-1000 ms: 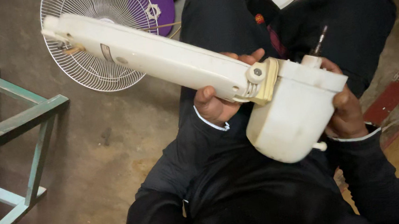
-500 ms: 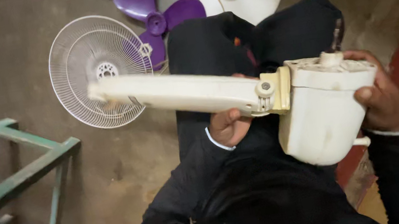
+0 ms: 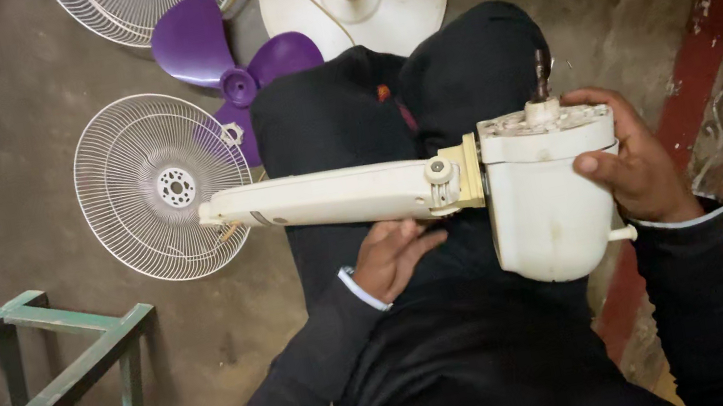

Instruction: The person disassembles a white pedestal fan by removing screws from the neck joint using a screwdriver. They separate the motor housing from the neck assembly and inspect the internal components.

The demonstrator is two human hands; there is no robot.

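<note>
Head view: the right hand point(image 3: 638, 169) wraps its fingers around the cream fan motor housing point(image 3: 549, 200) above the lap; the left hand point(image 3: 391, 257) cups its neck point(image 3: 331, 198) from below, fingers mostly hidden.

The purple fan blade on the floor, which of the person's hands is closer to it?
Left. The left hand, under the cream fan arm, lies just below and right of the purple fan blade. The right hand grips the motor housing, farther right.
</note>
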